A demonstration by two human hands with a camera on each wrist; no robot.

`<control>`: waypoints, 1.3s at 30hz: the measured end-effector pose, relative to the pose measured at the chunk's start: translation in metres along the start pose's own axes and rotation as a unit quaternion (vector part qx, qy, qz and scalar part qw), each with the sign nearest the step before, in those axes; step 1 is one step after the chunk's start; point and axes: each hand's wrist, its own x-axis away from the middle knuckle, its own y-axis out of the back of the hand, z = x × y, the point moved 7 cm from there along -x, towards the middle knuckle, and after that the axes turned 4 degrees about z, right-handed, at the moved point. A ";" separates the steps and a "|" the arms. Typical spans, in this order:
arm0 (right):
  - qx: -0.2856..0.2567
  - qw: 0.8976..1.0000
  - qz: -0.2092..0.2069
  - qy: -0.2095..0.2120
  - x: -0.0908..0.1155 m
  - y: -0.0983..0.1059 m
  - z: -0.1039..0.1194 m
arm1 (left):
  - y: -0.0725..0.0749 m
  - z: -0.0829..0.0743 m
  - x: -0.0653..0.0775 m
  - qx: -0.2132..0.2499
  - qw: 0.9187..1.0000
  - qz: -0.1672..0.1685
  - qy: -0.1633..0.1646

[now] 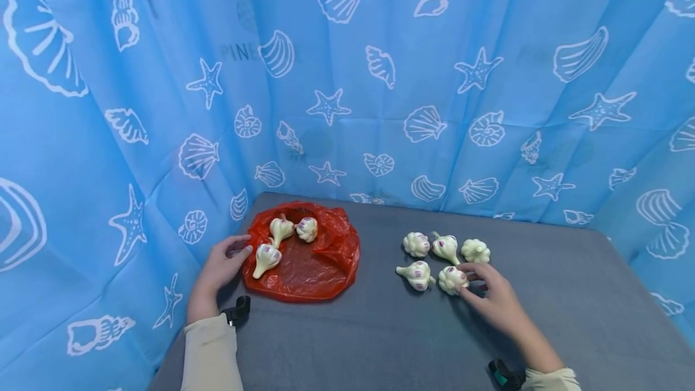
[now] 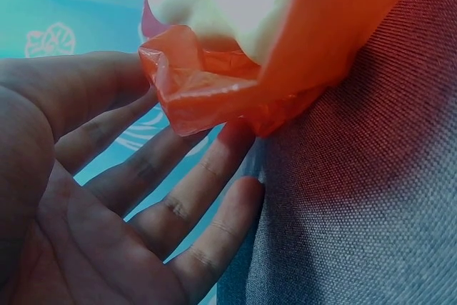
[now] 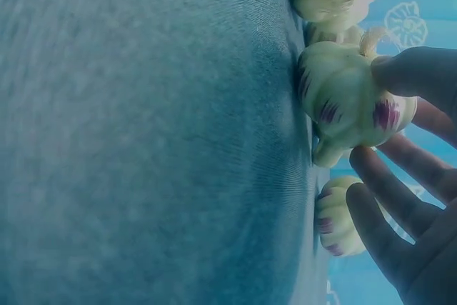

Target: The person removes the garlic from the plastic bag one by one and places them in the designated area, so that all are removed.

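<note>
At the left, a red plastic bag (image 1: 304, 282) lies spread on the table, its top open, with three garlic bulbs (image 1: 266, 259) inside. My left hand (image 1: 224, 261) is at the bag's left rim; the left wrist view has its fingers (image 2: 203, 169) loosely extended, touching the red plastic. On the right, my right hand (image 1: 496, 297) holds a white, purple-streaked garlic bulb (image 1: 452, 280) between thumb and fingers. The right wrist view has the thumb on one side of this bulb (image 3: 343, 98) and fingertips on the other. The bulb stays low, close over the table.
Several other garlic bulbs sit right around the held one, among them one with its stem pointing left (image 1: 417, 275) and one at the back right (image 1: 475, 251). The table has a grey cloth (image 1: 374, 343). A blue curtain (image 1: 347, 162) with white shells hangs behind it.
</note>
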 end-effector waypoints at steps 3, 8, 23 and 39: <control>0.000 1.000 0.002 0.000 -0.001 -0.001 0.000 | 0.000 0.000 0.000 0.001 1.000 0.000 0.000; 0.007 1.000 -0.006 0.012 -0.003 0.004 0.005 | 0.000 0.002 -0.002 0.001 1.000 0.000 0.002; -0.091 0.987 0.016 0.134 -0.053 -0.022 0.113 | 0.002 0.000 -0.001 0.007 1.000 -0.003 0.002; -0.271 0.936 0.196 0.110 -0.118 -0.195 0.235 | -0.001 0.000 0.001 0.014 1.000 -0.003 -0.013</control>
